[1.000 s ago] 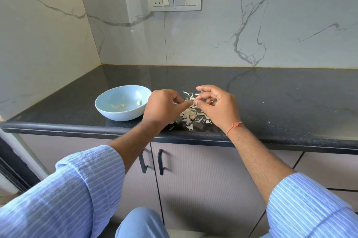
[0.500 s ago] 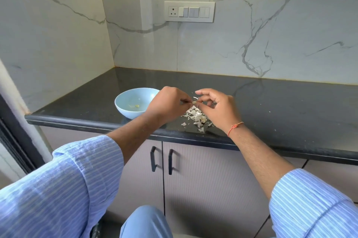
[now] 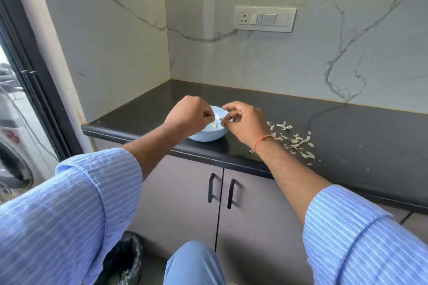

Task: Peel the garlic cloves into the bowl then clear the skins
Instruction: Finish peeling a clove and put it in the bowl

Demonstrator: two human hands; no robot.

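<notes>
A pale blue bowl (image 3: 208, 138) stands on the black countertop (image 3: 347, 127) near its front edge, with a peeled clove (image 3: 215, 124) inside. Both of my hands hover over the bowl and hide most of it. My right hand (image 3: 245, 124) pinches a small garlic clove (image 3: 221, 119) between thumb and forefinger above the bowl's middle. A short gap separates it from my left hand (image 3: 187, 118), whose fingers are curled into a loose fist, thumb against forefinger; nothing shows between them. A scatter of papery garlic skins (image 3: 294, 141) lies on the counter to the right of the bowl.
A marble wall with a switch panel (image 3: 265, 19) backs the counter, and another marble wall closes its left end. Cabinet doors with black handles (image 3: 221, 192) sit below. A black-lined bin (image 3: 125, 261) stands on the floor at lower left, with a window frame further left.
My hands have moved left from above the skin pile to above the bowl and have drawn apart. The clove stays in my right hand. My head has turned left.
</notes>
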